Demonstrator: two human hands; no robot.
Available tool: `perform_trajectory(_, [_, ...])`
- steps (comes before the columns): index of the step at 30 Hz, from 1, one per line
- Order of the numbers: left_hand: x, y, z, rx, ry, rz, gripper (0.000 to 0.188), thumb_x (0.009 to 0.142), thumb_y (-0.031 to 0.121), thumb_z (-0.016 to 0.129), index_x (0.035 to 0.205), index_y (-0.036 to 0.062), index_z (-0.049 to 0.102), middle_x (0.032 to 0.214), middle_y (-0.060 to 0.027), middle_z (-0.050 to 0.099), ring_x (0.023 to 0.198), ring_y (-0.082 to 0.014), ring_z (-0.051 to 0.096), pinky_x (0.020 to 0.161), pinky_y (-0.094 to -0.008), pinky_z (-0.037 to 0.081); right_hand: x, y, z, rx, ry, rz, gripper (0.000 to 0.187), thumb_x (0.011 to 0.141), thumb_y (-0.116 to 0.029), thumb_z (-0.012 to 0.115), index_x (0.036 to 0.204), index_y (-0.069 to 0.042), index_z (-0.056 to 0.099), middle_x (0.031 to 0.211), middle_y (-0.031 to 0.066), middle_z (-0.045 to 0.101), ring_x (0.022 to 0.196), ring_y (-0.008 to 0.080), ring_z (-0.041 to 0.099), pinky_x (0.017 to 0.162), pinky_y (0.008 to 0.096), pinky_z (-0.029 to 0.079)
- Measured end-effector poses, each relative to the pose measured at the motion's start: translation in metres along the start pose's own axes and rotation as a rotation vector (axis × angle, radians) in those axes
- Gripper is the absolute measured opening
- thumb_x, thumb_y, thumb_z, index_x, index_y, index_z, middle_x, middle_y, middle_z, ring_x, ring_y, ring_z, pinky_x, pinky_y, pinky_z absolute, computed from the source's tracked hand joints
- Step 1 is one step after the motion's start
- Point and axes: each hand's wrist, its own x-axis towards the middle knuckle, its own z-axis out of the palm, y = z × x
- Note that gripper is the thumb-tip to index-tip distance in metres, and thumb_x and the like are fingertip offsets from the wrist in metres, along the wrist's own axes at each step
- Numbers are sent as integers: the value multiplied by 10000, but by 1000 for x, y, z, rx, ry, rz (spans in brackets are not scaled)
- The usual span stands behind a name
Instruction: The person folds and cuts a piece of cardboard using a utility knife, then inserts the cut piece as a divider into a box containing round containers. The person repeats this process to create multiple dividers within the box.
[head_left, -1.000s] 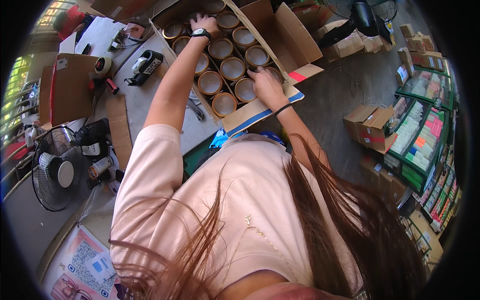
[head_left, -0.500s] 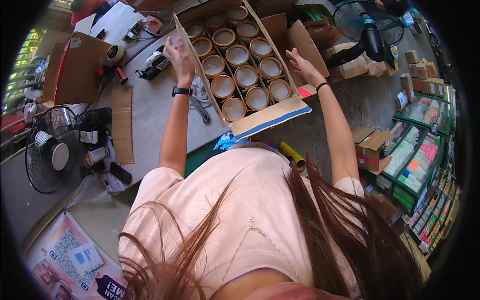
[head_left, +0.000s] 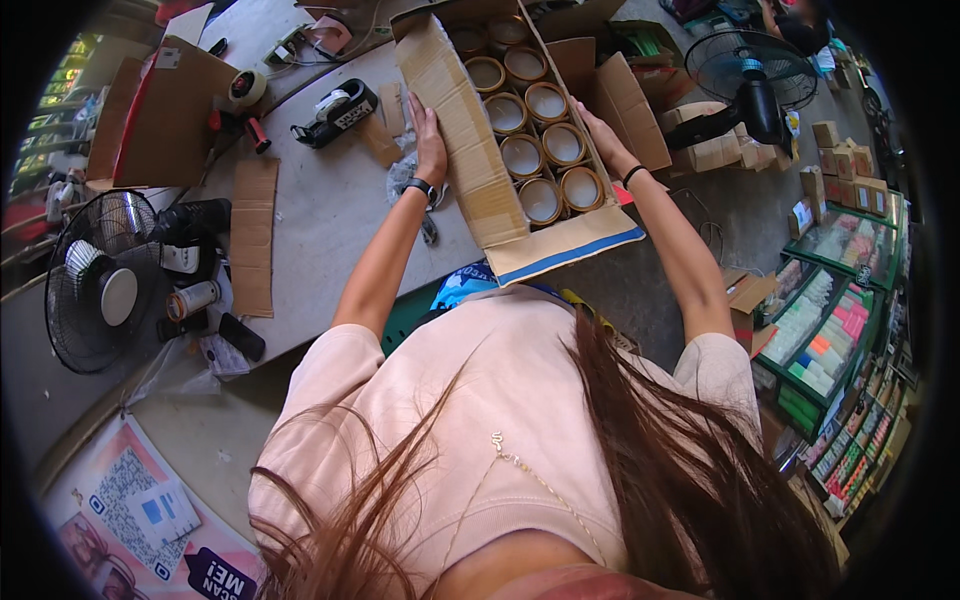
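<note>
L hand [head_left: 429,143] & R hand [head_left: 605,140] flat vs box [head_left: 570,252], no grip I see; prob. folding flap [head_left: 466,140], nxt needs light press over jars [head_left: 563,145]

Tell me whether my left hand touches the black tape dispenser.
Apart: the head view shows brown cardboard lying between the left hand and tape dispenser.

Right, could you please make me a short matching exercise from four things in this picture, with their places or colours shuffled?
1. Round jars
2. Near flap of the open box
3. Tape dispenser
4. Cardboard strip

A. Mostly black
B. Plain brown, lying flat on the table
C. Standing in rows inside the open box
D. Marked with a blue stripe

Pairs: 1-C, 2-D, 3-A, 4-B
</note>
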Motion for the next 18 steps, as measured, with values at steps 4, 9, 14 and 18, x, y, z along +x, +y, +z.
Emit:
perform_trajectory(4, [-1,-2,-1,-35,6,4,618,1072,279,306,1592,48,65,1674,-112,21,1540,-234,-16,1235,-339,19,19,19,-2,-176,22,-134,692,1058,-506,334,1570,-54,222,1633,88,251,1492,206,254,1200,305,202])
perform_trajectory(9, [-1,5,1,5,-13,-59,625,1068,275,310,1591,49,53,1674,-111,15,1540,-234,-23,1236,-343,19,23,29,-7,-252,33,-140,735,1044,-521,350,1572,-38,181,1647,104,199,1517,218,188,1212,308,162])
perform_trajectory(14, [-2,7,-2,26,-10,-11,671,1060,339,338,1589,43,50,1669,-126,25,1539,-250,-13,1235,-353,29,21,27,-2,-375,76,-187,808,1017,-583,364,1572,-26,180,1647,113,202,1514,239,200,1216,317,137])
perform_trajectory(18, [-3,18,-8,166,-15,-116,867,985,538,464,1578,27,91,1636,-229,63,1528,-335,25,1231,-418,42,13,11,-11,-274,-4,-55,920,963,-669,401,1585,-45,134,1622,147,259,1492,281,255,1211,370,169])
